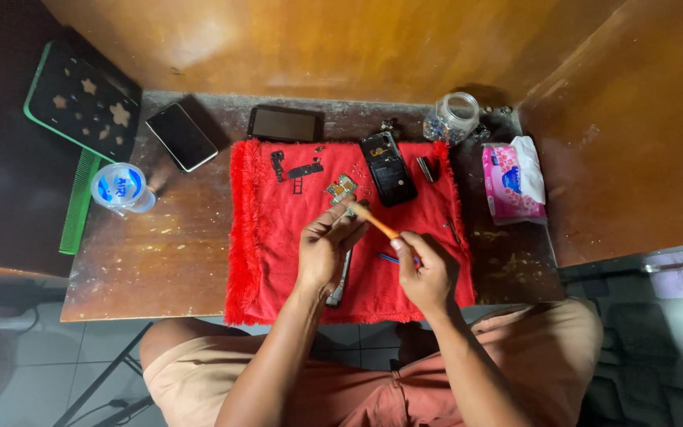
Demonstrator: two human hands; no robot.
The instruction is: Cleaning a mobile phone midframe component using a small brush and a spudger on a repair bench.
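Note:
My left hand [326, 247] is pinched on a small phone part held just above a red fringed cloth [266, 237]. In my right hand [424, 273] is an orange-handled brush [373, 220], with its tip against that part. Behind my hands on the cloth lie an opened black phone body [389, 170], a small circuit board [341, 188] and several little black parts [298, 170]. A dark slim strip [341, 281] shows under my left wrist, and a blue tool [389, 258] lies by my right hand.
The cloth covers a worn wooden table [160, 253] set in a wooden corner. On it are two dark phones [182, 136] [282, 124], a sealed water cup [120, 188], a glass jar [452, 119] and a pink tissue pack [511, 182]. A green comb [79, 202] lies at left.

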